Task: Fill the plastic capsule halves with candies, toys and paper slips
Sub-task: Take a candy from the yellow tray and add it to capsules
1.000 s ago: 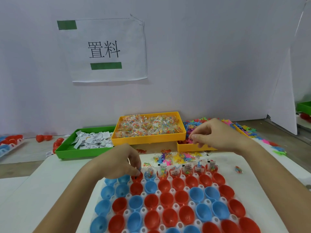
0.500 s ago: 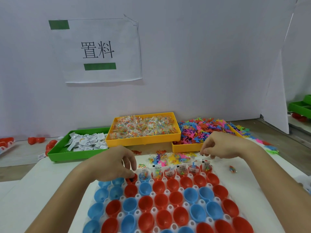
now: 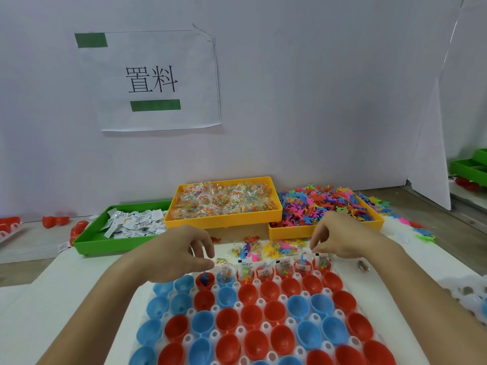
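- We see a white holder tray [image 3: 158,287] at the bottom centre of the frame, packed with red and blue capsule halves [image 3: 251,316], open side up.
- In the far row, most halves toward the right hold candy packets, paper slips and small toys; a red half [image 3: 205,281] toward the left of that row holds a blue toy.
- Our left hand [image 3: 179,255] hovers above that row's left end, fingers loosely curled; we cannot tell whether it holds anything.
- Our right hand [image 3: 342,237] hangs over the row's right end, fingertips pinched downward just above a filled half [image 3: 323,264].
- Behind, on the table [image 3: 31,312]: a green tray [image 3: 105,245] of paper slips, a yellow tray [image 3: 224,219] of candies, another yellow tray [image 3: 290,231] of toys.
- Loose toys [image 3: 266,248] lie between trays and holder.
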